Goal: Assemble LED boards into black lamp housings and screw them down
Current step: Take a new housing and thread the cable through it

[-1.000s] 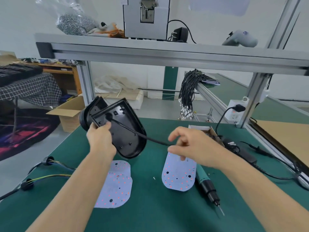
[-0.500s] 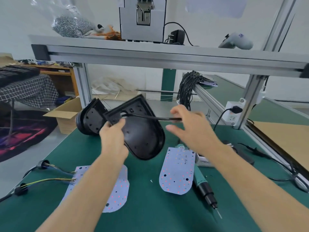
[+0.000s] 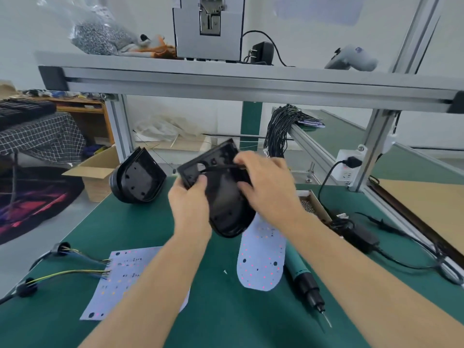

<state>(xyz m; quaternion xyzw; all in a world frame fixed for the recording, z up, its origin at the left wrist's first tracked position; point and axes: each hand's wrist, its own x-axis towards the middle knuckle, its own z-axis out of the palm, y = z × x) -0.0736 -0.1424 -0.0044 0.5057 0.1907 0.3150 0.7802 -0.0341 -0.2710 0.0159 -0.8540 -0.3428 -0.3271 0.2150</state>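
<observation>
— Where's the housing sitting against your hands?

— You've got the black lamp housing (image 3: 223, 197) lifted above the green mat (image 3: 226, 310), its open side tilted toward you. Your left hand (image 3: 189, 204) clamps its near-left corner, thumb on the inner face. Your right hand (image 3: 268, 184) reaches over the upper right edge, fingers pinched on the thin black cable (image 3: 216, 169) running across the cavity.

— And the parts themselves?

— The housing is matte moulded plastic, square at one end and rounded at the other, with small bosses inside. A second housing (image 3: 139, 179) stands on its edge on the mat to your left. One white LED board (image 3: 261, 257) lies flat just under the held housing, same rounded outline, dotted with red. Another wired LED board (image 3: 120, 275) lies beneath your left forearm. The green-handled screwdriver (image 3: 303, 280) lies beside the first board.
</observation>
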